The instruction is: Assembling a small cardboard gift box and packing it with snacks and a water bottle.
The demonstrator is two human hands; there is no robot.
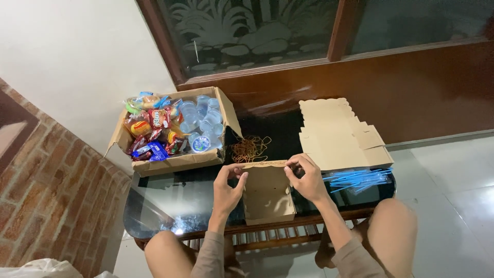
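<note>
A small brown cardboard box (267, 193) stands half folded on the dark glass table (175, 198) in front of me. My left hand (230, 186) pinches its left upper corner. My right hand (304, 177) grips the right end of the upright back flap. Both hands hold the same box, one on each side. Just behind it lies a loose pile of rubber bands (249, 148).
A large open carton (177, 160) at the left holds colourful snack packets (152, 128) and sealed water cups (203, 121). A stack of flat unfolded boxes (337, 134) lies at the right, with blue straws (357, 178) in front of it. My knees frame the table's near edge.
</note>
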